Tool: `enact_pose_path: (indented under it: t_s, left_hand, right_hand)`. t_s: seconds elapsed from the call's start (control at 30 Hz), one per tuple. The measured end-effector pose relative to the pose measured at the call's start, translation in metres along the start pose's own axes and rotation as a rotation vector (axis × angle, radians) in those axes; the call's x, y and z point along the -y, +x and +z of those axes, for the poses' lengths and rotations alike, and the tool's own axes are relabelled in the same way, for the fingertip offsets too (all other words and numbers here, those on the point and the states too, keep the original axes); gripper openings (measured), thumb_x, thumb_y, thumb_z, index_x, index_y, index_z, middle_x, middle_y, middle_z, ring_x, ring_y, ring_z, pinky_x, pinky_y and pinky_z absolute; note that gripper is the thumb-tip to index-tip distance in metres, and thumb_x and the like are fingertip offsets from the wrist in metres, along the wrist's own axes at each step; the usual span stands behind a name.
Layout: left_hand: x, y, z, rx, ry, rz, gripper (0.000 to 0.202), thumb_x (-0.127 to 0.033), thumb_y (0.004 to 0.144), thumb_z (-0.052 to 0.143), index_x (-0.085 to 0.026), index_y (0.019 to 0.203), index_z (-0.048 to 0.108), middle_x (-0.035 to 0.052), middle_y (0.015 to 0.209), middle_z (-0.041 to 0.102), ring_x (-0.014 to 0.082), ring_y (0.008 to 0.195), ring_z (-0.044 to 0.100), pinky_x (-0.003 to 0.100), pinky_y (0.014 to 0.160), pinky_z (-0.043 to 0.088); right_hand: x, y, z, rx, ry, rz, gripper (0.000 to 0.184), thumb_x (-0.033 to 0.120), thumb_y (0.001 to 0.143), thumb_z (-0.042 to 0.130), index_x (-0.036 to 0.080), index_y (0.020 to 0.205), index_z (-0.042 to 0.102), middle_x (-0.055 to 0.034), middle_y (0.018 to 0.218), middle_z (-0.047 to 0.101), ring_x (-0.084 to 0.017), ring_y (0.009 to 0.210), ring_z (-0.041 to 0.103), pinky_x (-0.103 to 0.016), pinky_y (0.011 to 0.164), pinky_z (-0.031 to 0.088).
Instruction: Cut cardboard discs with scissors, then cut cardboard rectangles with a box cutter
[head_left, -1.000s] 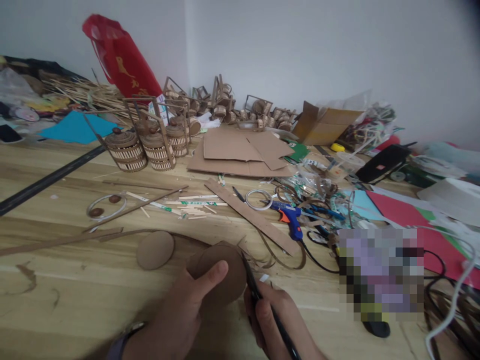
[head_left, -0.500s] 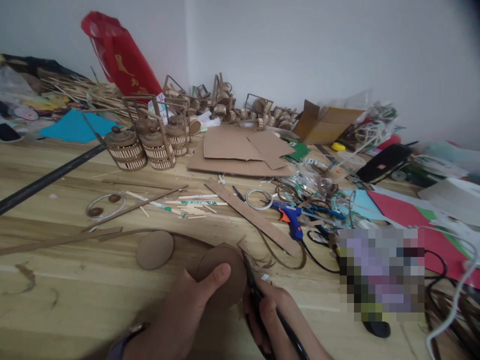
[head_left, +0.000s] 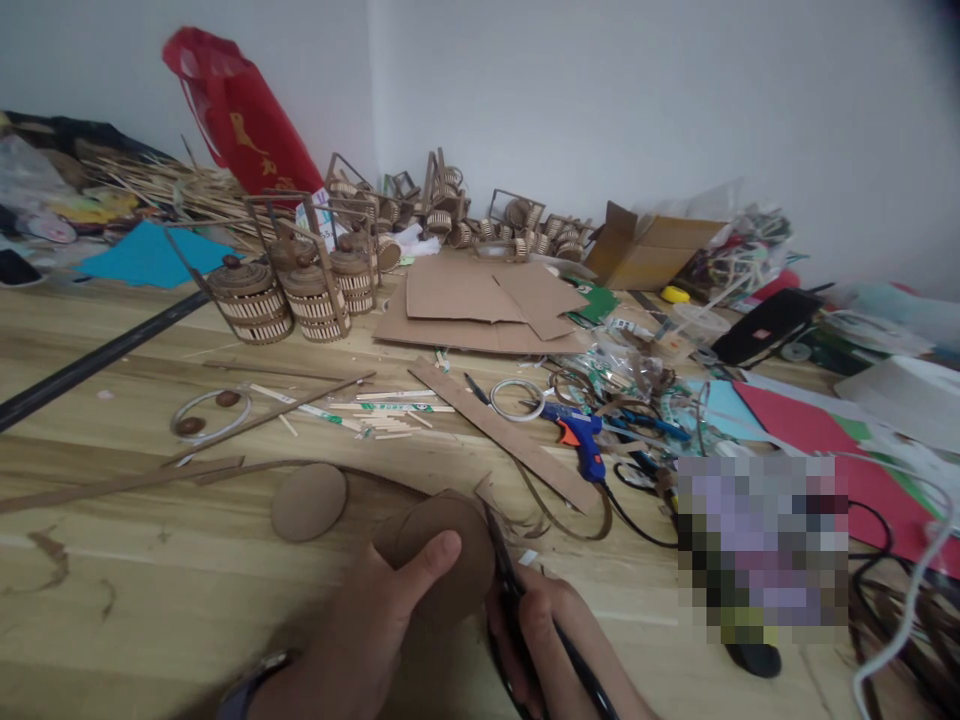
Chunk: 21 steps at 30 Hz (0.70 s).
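Near the front of the table, my left hand [head_left: 382, 600] grips a round cardboard disc [head_left: 450, 525], thumb pressed flat on its face. A second disc edge shows behind it at the left. My right hand [head_left: 551, 635] is wrapped around black-handled scissors [head_left: 511, 580], whose blades meet the right rim of the disc. A thin cardboard strip [head_left: 386, 482] runs from behind the disc towards the left. Another round cardboard disc [head_left: 309, 502] lies flat to the left of my hands. Thin curled offcuts [head_left: 517, 515] lie just beyond the scissors.
Beyond my hands lie a cardboard strip [head_left: 502, 435], a blue glue gun [head_left: 585, 435] with a cable, and short wooden sticks [head_left: 394, 420]. Stacked cardboard sheets [head_left: 465, 290] and small lidded baskets [head_left: 251, 305] stand further back. Coloured paper [head_left: 795, 420] lies at the right.
Hardly anything differs. Both hands, the disc and the scissors stay in nearly the same place, with the blades still at the disc's right rim.
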<state>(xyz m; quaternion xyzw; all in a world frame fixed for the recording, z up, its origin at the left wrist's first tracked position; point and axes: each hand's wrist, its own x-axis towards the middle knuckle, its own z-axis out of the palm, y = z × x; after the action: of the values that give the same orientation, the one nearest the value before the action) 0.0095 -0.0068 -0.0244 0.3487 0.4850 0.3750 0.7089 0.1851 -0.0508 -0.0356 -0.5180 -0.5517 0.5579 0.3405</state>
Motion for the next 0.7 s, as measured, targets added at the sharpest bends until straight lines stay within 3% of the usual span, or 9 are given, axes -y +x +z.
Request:
enact_pose_path:
  t_s: [0.23,0.43,0.7]
  left_hand:
    - [-0.005,-0.002,0.001,-0.018,0.083,-0.001,0.054,-0.05,0.076,0.07,-0.022,0.122,0.072,0.0089,0.111,0.08,0.032,0.109,0.074,0.04,0.097,0.057]
    - [-0.013,-0.004,0.003,-0.065,0.117,-0.025,0.052,-0.05,0.071,0.074,-0.025,0.116,0.075,0.0074,0.102,0.082,0.0343,0.104,0.075,0.041,0.093,0.06]
    - [-0.003,-0.002,0.001,-0.072,0.044,-0.081,0.053,-0.054,0.065,0.078,-0.021,0.106,0.075,0.0104,0.109,0.081,0.036,0.113,0.071,0.042,0.094,0.059]
  right_hand:
    - [-0.001,-0.002,-0.003,-0.009,-0.006,0.003,0.072,0.086,0.089,0.034,0.02,0.077,0.061,0.001,0.048,0.051,-0.013,0.043,0.05,-0.024,0.042,0.039]
    - [0.001,-0.006,-0.004,-0.019,-0.023,0.031,0.071,0.085,0.089,0.034,0.02,0.079,0.062,0.0019,0.049,0.05,-0.013,0.043,0.049,-0.023,0.043,0.041]
    - [-0.005,-0.006,-0.004,-0.01,-0.005,0.079,0.072,0.088,0.085,0.035,0.022,0.075,0.061,0.0005,0.048,0.053,-0.014,0.041,0.05,-0.024,0.042,0.041]
